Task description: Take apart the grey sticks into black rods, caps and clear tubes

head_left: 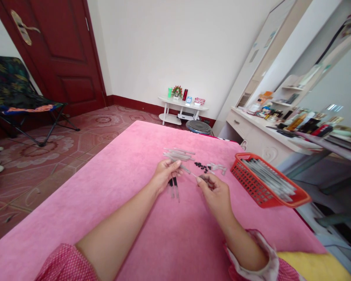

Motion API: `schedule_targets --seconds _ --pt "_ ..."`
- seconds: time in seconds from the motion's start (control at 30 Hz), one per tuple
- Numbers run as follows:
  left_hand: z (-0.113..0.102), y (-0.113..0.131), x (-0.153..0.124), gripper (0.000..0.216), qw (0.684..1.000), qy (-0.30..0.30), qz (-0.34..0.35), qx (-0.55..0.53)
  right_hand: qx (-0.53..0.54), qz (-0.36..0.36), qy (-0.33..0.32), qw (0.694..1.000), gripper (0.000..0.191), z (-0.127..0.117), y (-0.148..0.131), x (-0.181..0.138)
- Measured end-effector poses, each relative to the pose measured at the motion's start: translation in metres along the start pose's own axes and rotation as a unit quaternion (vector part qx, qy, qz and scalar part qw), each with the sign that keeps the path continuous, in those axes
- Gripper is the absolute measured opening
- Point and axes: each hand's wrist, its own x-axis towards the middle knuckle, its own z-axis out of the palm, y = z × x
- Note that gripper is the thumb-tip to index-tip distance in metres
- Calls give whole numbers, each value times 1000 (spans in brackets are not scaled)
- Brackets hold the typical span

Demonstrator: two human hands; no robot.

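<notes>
My left hand (167, 173) pinches a grey translucent pen barrel (186, 169), which slants down to the right. My right hand (215, 189) has its fingers closed on a thin pale rod, like a pen refill (194, 175), lined up with the barrel's right end. How far the rod sits inside the barrel is too small to tell. Beyond my left hand lies a loose pile of clear barrels (178, 153). Pens with black grips (173, 182) lie just below that hand, partly covered. Small black pieces (203, 167) and clear plastic pieces (219, 168) are scattered beyond my right hand.
A red plastic basket (261, 197) full of grey tubes (269, 177) stands on the pink-covered table (111, 203), right of my hands. A yellow cloth (312, 265) lies at the near right corner. Beyond are a cluttered dresser (257, 136), a small white stand (175, 102) and a folding chair (20, 101).
</notes>
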Motion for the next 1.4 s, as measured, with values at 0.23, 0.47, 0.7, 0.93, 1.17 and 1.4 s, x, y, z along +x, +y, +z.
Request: schedule_targets --seconds 0.23,0.47,0.7,0.93,1.17,1.4 --pt "3 -1 0 21 996 26 -26 -83 -50 -7 43 998 22 -31 10 22" --pt "-8 -1 8 16 990 72 -5 -120 -261 67 -149 951 6 -74 47 36" --pt "-5 -2 6 20 993 68 -12 -99 -367 116 -225 895 12 -84 42 32" --pt "1 -4 0 25 1000 7 -19 -18 -139 40 -133 981 10 -55 37 32" --pt "8 -6 -5 25 999 -25 -21 5 -38 8 -91 995 17 -30 23 25" --pt "5 -6 -2 23 999 -8 -30 -18 -236 -29 -80 968 14 -26 54 22"
